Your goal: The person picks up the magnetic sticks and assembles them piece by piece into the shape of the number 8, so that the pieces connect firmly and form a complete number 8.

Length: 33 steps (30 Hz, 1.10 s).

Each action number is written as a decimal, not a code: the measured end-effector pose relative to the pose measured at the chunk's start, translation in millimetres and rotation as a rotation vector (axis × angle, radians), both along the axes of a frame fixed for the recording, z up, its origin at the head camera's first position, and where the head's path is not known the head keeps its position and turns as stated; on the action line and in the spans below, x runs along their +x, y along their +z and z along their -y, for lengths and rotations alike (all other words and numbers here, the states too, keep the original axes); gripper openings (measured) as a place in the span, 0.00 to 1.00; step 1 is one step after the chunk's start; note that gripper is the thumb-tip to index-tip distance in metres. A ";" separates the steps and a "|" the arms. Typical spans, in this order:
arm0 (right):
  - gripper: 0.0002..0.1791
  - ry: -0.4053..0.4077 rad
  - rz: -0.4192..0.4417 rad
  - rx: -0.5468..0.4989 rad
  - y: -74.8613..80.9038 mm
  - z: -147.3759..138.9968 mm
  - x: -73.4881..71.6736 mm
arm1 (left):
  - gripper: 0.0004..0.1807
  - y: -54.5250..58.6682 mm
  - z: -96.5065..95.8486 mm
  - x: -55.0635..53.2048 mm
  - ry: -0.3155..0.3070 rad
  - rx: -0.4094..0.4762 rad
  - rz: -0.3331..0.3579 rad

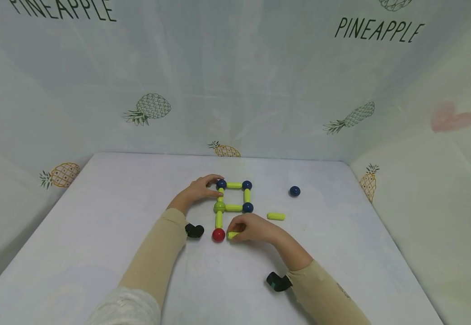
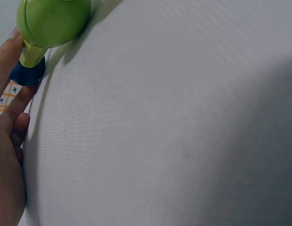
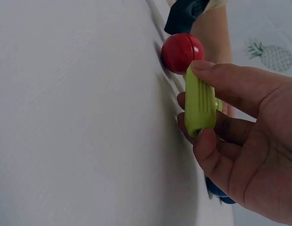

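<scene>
A flat ball-and-rod figure lies on the table: a square of yellow-green rods (image 1: 234, 185) with blue balls (image 1: 247, 185) at three corners and a green ball (image 1: 219, 206) at the fourth. From the green ball one rod runs down to a red ball (image 1: 218, 235). My left hand (image 1: 201, 188) holds the upper-left blue ball (image 1: 221, 184), with the thumb by the rod below it. Between thumb and fingers, my right hand (image 1: 255, 228) pinches a loose yellow-green rod (image 3: 200, 101). Its one end is close to the red ball; whether they touch I cannot tell.
Right of the figure lie a loose yellow-green rod (image 1: 276, 216) and a loose blue ball (image 1: 295, 191). Black wrist devices (image 1: 195, 231) sit at both sleeves. A pineapple-printed curtain (image 1: 235, 90) stands behind the white table (image 1: 137, 180).
</scene>
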State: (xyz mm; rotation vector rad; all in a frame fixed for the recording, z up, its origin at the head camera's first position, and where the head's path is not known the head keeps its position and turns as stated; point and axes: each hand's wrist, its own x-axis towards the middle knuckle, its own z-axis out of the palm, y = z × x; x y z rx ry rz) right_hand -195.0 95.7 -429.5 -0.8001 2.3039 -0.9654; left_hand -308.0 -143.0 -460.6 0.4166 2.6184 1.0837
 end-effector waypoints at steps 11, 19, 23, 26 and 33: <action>0.09 0.005 0.009 -0.016 -5.1 4.7 -8.1 | 0.35 0.1 -0.7 0.0 -0.002 0.012 -0.005; 0.09 0.018 0.001 -0.027 -6.6 4.3 -9.4 | 0.35 0.4 -0.6 0.2 -0.003 0.017 -0.004; 0.10 0.010 0.009 -0.020 -6.2 3.0 -9.2 | 0.35 1.0 -1.0 0.8 -0.007 0.022 -0.005; 0.10 -0.006 0.018 -0.007 -5.4 0.6 -8.7 | 0.35 1.5 -1.3 1.1 -0.011 0.024 -0.005; 0.11 -0.051 0.025 0.022 -0.8 -9.7 -6.8 | 0.36 -0.2 -0.3 -1.4 -0.015 0.018 0.000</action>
